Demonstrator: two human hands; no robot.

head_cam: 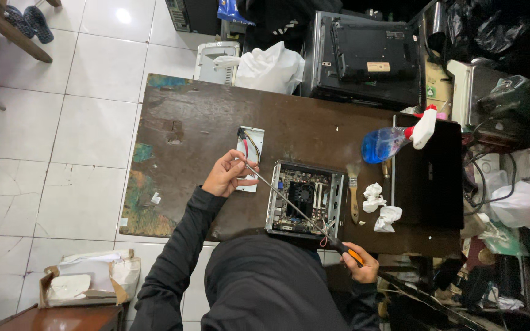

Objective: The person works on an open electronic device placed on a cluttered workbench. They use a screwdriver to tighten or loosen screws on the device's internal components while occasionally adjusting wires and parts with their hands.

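The right hand [363,265] is gripping a long screwdriver [295,208] crossing the open computer case [305,199]; left hand [228,175] fingers are pinching its tip over a small drive (wires attached) [249,158]. A slip could gouge the board beneath the shaft.

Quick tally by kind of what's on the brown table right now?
Screwdriver: 1, held in both hands, left hand, right hand
Open computer case: 1
White drive part: 1
Paintbrush: 1
Blue spray bottle: 1
Crumpled tissues: 2
Black laptop: 1
Total: 8

orange-black screwdriver handle [346,251], blue spray bottle [383,144], brown table [203,116]
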